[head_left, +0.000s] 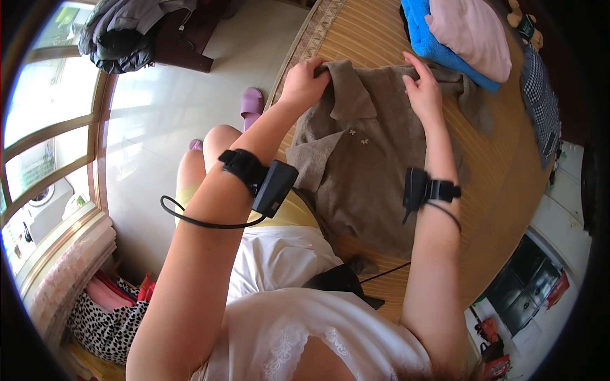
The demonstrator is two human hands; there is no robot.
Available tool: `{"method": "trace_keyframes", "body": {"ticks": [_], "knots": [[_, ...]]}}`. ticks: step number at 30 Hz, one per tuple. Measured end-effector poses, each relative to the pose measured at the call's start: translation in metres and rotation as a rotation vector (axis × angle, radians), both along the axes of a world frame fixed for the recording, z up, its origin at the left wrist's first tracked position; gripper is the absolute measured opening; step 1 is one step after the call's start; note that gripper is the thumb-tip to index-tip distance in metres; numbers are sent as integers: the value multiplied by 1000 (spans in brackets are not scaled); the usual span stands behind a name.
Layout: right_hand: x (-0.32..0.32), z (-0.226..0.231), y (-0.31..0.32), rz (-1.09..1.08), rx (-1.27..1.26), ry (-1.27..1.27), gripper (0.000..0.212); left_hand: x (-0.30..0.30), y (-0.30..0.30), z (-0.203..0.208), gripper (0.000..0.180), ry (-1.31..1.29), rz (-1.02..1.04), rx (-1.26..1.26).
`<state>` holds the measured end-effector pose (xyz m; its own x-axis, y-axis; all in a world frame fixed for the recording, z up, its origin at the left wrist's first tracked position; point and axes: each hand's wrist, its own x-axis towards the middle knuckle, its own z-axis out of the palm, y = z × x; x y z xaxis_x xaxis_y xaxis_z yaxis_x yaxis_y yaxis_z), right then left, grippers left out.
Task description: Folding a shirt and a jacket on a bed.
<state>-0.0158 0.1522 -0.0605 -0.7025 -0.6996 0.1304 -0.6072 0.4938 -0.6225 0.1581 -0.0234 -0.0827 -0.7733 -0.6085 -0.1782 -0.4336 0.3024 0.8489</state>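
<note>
- The brown collared garment (356, 159) is lying spread, not yet folded, on the bamboo mat (495, 171).
- The left hand (306, 81) is pinching the collar edge in a clenched grip.
- The right hand (422, 89) is pressing the shoulder, fingers flat and released.
- Folded blue and pink clothes (457, 38) are sitting just beyond.

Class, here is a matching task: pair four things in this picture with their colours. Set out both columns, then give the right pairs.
Things:
1. collared garment under both hands
2. folded towel at the top
3. slipper on the floor
4. folded cloth lying on the towel

Colours:
A. purple
B. pale pink
C. grey-brown
D. bright blue

Pairs: 1-C, 2-D, 3-A, 4-B
</note>
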Motion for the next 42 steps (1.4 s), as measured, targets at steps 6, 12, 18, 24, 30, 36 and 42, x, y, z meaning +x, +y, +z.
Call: {"method": "trace_keyframes", "body": {"ticks": [6, 12, 18, 24, 30, 36, 42], "knots": [[-29, -5, -8, -182, -30, 282, 9, 2, -2, 4, 26, 218, 151, 451], [-24, -5, -16, -160, 20, 96, 29, -33, -14, -16, 28, 56, 255, 301], [84, 26, 9, 66, -40, 269, 29, -21, -36, -7, 35, -235, 193, 431], [186, 41, 82, 98, 57, -2, 25, -14, -30, 5, 31, -308, -4, 310], [241, 46, 146, 38, 151, -230, 18, 4, -42, -21, 30, 122, 343, 217], [278, 33, 197, 13, 661, -824, 23, 97, 8, 11, 17, -64, -174, -174], [295, 24, 219, -148, 254, -882, 16, 149, 51, 29, 16, -188, -783, 29]]}}
